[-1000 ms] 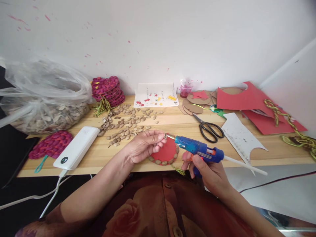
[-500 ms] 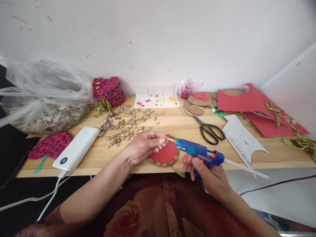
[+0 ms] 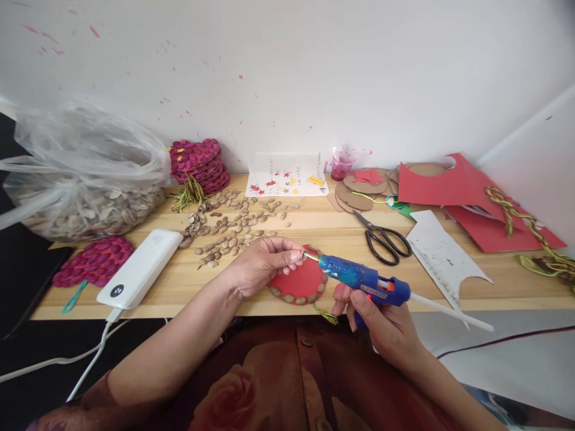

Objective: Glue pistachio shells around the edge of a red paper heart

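My left hand [image 3: 260, 266] pinches a small shell piece [image 3: 300, 256] between thumb and fingers, right at the metal nozzle of a blue hot glue gun [image 3: 363, 280]. My right hand [image 3: 380, 320] grips the gun's handle, with a white glue stick sticking out of its back. Under both lies a red paper disc [image 3: 300, 280] at the table's front edge, its rim lined with shells and a green-yellow tassel hanging off the bottom.
Loose shells [image 3: 233, 224] scatter behind the disc. A white power bank [image 3: 141, 267] and a purple shell fan [image 3: 92, 263] lie left, a plastic bag of shells [image 3: 81, 179] beyond. Black scissors [image 3: 381, 238], red paper [image 3: 449, 179], cardboard discs and braided cord [image 3: 534, 230] sit right.
The glue gun and my right hand have shifted slightly right and down; my left hand keeps the shell piece against the nozzle.
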A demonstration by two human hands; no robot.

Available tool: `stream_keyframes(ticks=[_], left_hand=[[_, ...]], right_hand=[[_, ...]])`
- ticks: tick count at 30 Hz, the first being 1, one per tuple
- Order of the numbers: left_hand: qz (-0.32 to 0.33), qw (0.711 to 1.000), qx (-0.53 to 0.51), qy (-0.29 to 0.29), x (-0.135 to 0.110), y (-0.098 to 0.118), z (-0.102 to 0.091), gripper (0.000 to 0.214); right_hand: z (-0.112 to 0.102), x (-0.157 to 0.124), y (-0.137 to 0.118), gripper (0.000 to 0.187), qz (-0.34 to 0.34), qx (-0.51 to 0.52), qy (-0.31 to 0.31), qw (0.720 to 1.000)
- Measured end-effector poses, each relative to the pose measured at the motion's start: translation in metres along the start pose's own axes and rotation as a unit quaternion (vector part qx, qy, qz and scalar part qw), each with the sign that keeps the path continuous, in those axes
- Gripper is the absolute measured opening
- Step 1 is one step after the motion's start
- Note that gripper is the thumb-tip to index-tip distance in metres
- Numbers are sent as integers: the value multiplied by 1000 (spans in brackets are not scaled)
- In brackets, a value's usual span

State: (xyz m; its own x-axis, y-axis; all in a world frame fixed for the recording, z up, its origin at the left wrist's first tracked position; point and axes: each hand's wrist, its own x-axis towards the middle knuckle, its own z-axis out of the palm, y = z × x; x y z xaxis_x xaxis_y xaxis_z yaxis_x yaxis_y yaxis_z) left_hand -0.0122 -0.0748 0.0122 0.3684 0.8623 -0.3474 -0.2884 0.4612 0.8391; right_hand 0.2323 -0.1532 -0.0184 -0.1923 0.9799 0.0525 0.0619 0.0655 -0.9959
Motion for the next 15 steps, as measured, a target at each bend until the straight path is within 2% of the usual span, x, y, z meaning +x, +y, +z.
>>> stream_keyframes(ticks=[15], left_hand=[[4, 1000, 14, 9, -1, 2, 2, 45]], right_hand=[[-1, -2, 2, 30, 0, -21, -1, 1000]])
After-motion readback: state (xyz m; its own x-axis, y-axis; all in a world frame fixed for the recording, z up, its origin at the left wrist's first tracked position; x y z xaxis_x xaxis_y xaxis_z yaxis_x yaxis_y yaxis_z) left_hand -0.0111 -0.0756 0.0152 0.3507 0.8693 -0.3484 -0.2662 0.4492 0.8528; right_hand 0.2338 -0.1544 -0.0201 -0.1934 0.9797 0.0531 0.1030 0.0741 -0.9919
